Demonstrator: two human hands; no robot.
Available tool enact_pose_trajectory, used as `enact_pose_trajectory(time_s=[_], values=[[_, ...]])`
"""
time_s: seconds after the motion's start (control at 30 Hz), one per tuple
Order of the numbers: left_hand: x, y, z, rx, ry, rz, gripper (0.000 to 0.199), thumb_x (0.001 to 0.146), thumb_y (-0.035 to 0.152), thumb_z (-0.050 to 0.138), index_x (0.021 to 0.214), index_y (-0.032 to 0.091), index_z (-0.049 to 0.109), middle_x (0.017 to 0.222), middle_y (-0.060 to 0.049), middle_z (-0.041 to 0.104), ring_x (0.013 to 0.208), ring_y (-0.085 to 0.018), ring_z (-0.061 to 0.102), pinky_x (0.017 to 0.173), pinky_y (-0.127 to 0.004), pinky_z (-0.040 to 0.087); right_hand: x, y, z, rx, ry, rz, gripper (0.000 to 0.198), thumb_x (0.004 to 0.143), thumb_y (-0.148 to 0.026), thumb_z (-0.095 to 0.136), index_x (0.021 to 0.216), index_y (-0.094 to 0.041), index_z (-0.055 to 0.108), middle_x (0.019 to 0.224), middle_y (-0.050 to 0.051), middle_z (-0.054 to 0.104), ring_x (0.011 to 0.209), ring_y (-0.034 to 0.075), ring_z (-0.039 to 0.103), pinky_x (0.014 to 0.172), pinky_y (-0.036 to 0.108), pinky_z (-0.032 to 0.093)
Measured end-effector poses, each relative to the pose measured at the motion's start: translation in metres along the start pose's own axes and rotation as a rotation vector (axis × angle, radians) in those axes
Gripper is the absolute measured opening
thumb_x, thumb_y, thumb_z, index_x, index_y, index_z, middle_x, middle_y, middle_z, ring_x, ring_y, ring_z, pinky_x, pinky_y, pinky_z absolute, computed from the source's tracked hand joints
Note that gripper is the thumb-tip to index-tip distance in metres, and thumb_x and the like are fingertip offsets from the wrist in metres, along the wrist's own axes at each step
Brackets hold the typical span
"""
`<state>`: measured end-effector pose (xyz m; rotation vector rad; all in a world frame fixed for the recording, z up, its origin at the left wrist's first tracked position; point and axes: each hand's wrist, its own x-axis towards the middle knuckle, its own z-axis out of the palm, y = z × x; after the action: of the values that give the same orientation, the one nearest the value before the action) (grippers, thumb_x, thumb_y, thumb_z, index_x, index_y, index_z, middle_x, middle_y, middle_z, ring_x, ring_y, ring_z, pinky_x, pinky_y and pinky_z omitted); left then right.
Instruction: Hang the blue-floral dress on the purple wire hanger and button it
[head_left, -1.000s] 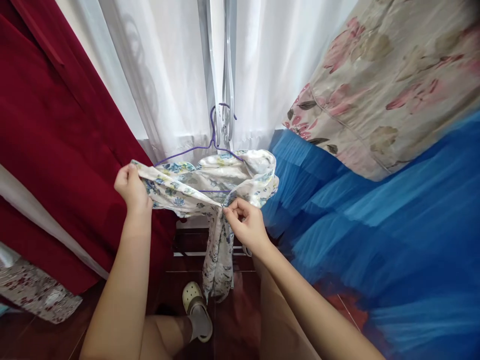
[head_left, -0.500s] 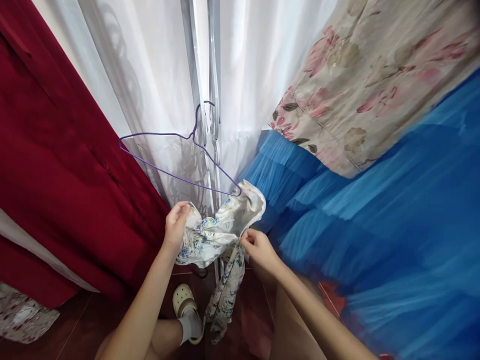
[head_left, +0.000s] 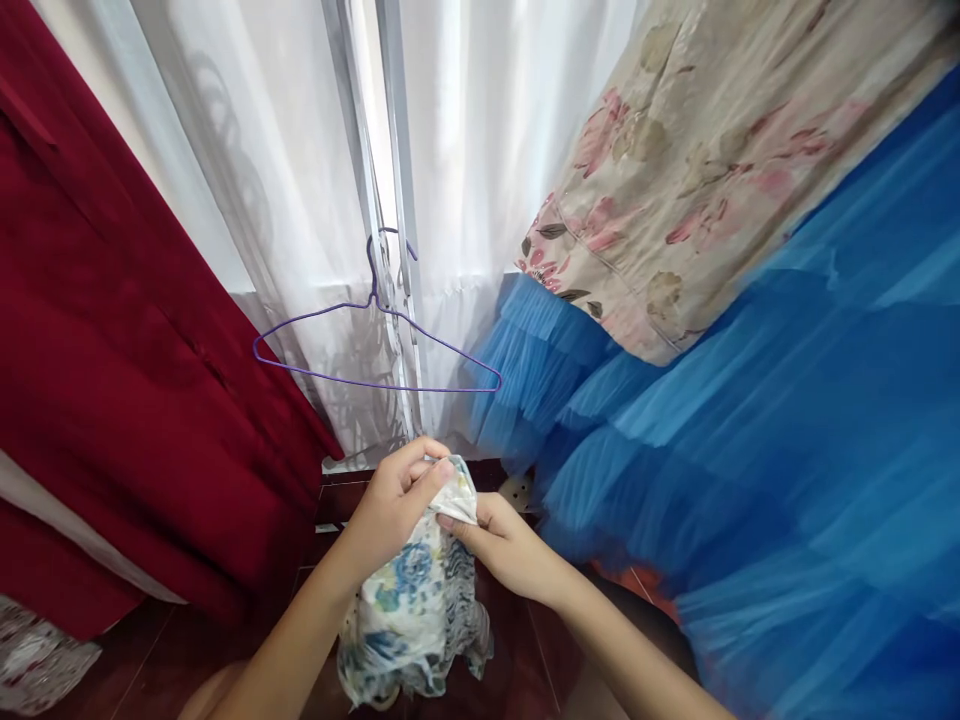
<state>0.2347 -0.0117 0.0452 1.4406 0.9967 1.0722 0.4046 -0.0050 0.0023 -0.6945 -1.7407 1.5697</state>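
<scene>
A white garment point(head_left: 409, 600) with a blue and yellow floral print hangs from both of my hands, its lower part gathered and ruffled. My left hand point(head_left: 405, 490) pinches its top edge between thumb and fingers. Just to the right, my right hand point(head_left: 502, 540) grips the same upper edge, thumb on top. Beyond my hands a purple wire hanger point(head_left: 375, 385) hangs with nothing on it, apart from the garment. The garment's exact kind is hard to make out in its folds.
White curtains point(head_left: 277, 180) and a grey metal frame point(head_left: 395, 120) stand behind the hanger. Dark red cloth point(head_left: 135, 380) hangs at left. A beige floral garment point(head_left: 637, 220) and blue layered tulle point(head_left: 787, 420) hang at right. The floor point(head_left: 517, 650) has dark red tiles.
The garment has come away from the hanger and down, hanging lengthwise now. My hands have moved closer together at its top edge. The hanger has swung level.
</scene>
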Motion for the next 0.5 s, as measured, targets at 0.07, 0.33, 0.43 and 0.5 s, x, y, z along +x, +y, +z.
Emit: enact_pose_trajectory(time_s=[0.07, 0.33, 0.43, 0.5], values=[[-0.009, -0.013, -0.008, -0.199, -0.122, -0.137, 0.034, 0.092, 0.045, 0.065, 0.111, 0.02, 0.056, 0.08, -0.002, 0.064, 0.067, -0.013, 0.058, 0.06, -0.021, 0.042, -0.002, 0.0, -0.006, 0.039, 0.064, -0.037, 0.03, 0.097, -0.041, 0.059, 0.085, -0.015, 0.067, 0.081, 0.001, 0.062, 0.078, 0.016, 0.053, 0.074, 0.028, 0.045], [-0.048, -0.079, -0.017, -0.202, -0.182, -0.286, 0.043, 0.082, 0.046, 0.077, 0.109, 0.013, 0.071, 0.106, -0.011, 0.07, 0.102, -0.027, 0.064, 0.095, -0.037, 0.05, 0.001, -0.012, -0.054, -0.125, 0.423, -0.194, 0.022, 0.092, -0.038, 0.063, 0.085, -0.018, 0.07, 0.083, 0.002, 0.067, 0.078, 0.018, 0.058, 0.073, 0.029, 0.047], [-0.047, -0.081, -0.025, -0.12, -0.111, -0.219, 0.039, 0.085, 0.048, 0.072, 0.103, 0.013, 0.073, 0.097, -0.009, 0.071, 0.095, -0.025, 0.063, 0.09, -0.034, 0.05, 0.021, -0.027, -0.093, -0.245, 0.556, -0.294, 0.019, 0.086, -0.037, 0.068, 0.087, -0.019, 0.073, 0.083, 0.002, 0.071, 0.082, 0.021, 0.063, 0.077, 0.032, 0.05], [-0.044, -0.074, -0.028, -0.071, -0.078, -0.172, 0.039, 0.088, 0.049, 0.068, 0.105, 0.014, 0.074, 0.095, -0.007, 0.07, 0.091, -0.022, 0.062, 0.083, -0.03, 0.05, 0.045, -0.039, -0.121, -0.281, 0.659, -0.351, 0.022, 0.082, -0.041, 0.071, 0.085, -0.019, 0.073, 0.082, 0.002, 0.072, 0.079, 0.021, 0.064, 0.075, 0.032, 0.051]])
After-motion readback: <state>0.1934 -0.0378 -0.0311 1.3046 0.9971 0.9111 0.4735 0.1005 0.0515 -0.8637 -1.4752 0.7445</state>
